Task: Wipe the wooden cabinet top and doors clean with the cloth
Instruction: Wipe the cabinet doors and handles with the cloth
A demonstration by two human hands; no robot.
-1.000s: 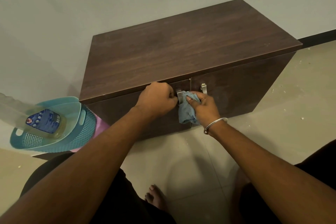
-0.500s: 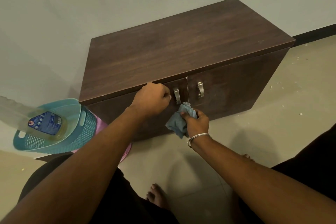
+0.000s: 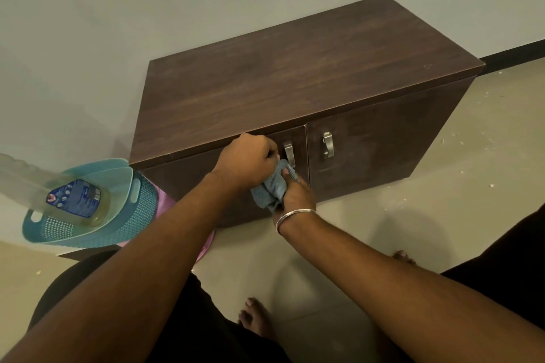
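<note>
A low dark wooden cabinet (image 3: 295, 74) stands against the wall, its two front doors closed. Each door carries a metal handle: the left door handle (image 3: 289, 153) and the right door handle (image 3: 328, 144). A crumpled blue cloth (image 3: 272, 188) is bunched in my right hand (image 3: 296, 197), pressed against the left door just under its handle. My left hand (image 3: 250, 159) is a closed fist at the top edge of the left door, touching the cloth's upper end; whether it grips anything is hidden.
A teal perforated basket (image 3: 135, 209) sits on the floor left of the cabinet with a bottle of yellowish liquid (image 3: 76, 200) in it and a pink thing beneath. My bare foot (image 3: 256, 318) rests on the tiled floor. White specks litter the floor at right.
The right hand with the cloth dropped from the handles to below the left door, then came back up against the left door under its handle. The left fist stayed at the door's top edge.
</note>
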